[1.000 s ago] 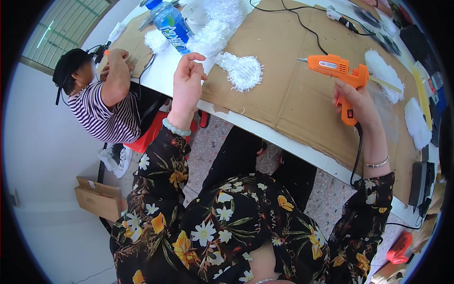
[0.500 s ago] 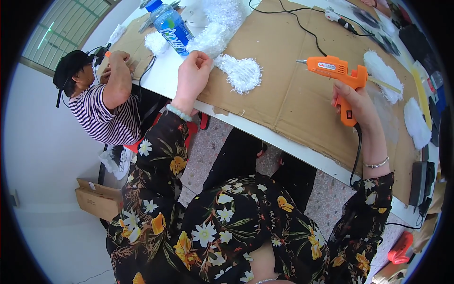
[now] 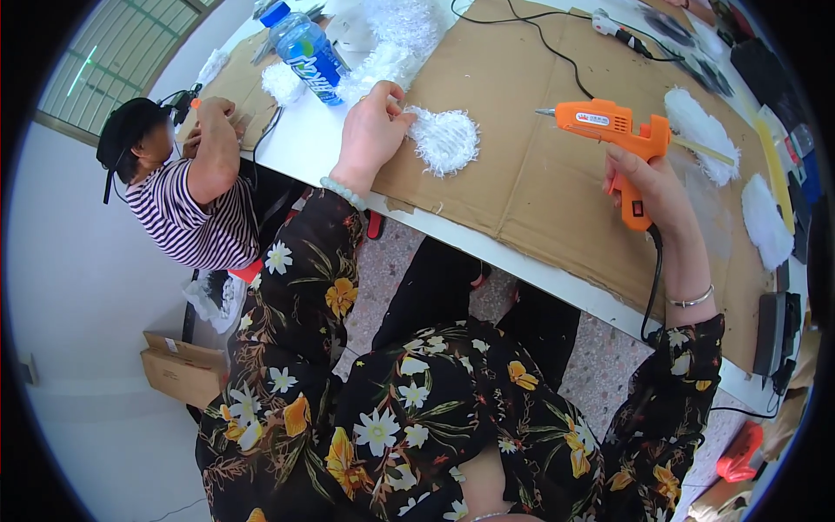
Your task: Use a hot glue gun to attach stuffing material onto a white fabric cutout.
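Observation:
My right hand (image 3: 651, 187) is wrapped round the handle of an orange hot glue gun (image 3: 604, 122). Its nozzle points left above the cardboard, and a pale glue stick (image 3: 704, 151) sticks out at the back. My left hand (image 3: 374, 132) has its fingers curled into a pinch at the left edge of a fuzzy white heart-shaped fabric piece (image 3: 445, 143). Whatever may be between those fingertips is hidden. The piece lies flat on the brown cardboard (image 3: 522, 200). Just beyond my left hand are shaggy white strips (image 3: 391, 61).
A blue-capped bottle (image 3: 304, 56) stands behind my left hand. More white fuzzy pieces (image 3: 767, 224) lie at the right, near a black box (image 3: 770, 335). A white glue gun (image 3: 613, 33) and its cord rest at the back. A person in stripes (image 3: 196, 209) works at the left.
My left hand has moved right and slightly nearer, to the heart-shaped piece's edge. The orange glue gun has shifted slightly left in my right hand.

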Tool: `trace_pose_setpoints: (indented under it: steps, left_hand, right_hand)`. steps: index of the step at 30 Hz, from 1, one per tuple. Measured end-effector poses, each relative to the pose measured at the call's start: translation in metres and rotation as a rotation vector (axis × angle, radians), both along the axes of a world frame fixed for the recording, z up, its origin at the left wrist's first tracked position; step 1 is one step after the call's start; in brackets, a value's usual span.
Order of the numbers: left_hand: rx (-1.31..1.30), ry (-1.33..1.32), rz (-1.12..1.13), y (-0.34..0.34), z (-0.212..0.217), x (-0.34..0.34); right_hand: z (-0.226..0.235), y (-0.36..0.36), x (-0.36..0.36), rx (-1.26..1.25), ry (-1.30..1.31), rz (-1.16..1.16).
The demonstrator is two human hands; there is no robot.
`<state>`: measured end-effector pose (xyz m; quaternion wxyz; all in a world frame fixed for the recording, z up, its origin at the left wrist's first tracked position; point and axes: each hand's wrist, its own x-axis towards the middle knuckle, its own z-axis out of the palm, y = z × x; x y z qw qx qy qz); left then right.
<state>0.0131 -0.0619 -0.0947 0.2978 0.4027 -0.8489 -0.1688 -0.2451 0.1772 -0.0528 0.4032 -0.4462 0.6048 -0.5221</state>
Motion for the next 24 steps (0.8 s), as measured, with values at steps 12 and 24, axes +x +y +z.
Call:
trace_pose_setpoints:
  steps: [12,24]
  left_hand:
    - [-0.446,-0.02,-0.438,0.06,0.021,-0.005]
    - [-0.643,-0.247,-0.552,0.037,0.033,-0.008]
  right_hand:
    - [-0.005,-0.002,-0.007,0.035,0.005,0.016]
    - [-0.001,-0.002,0.001,0.004,0.001,-0.014]
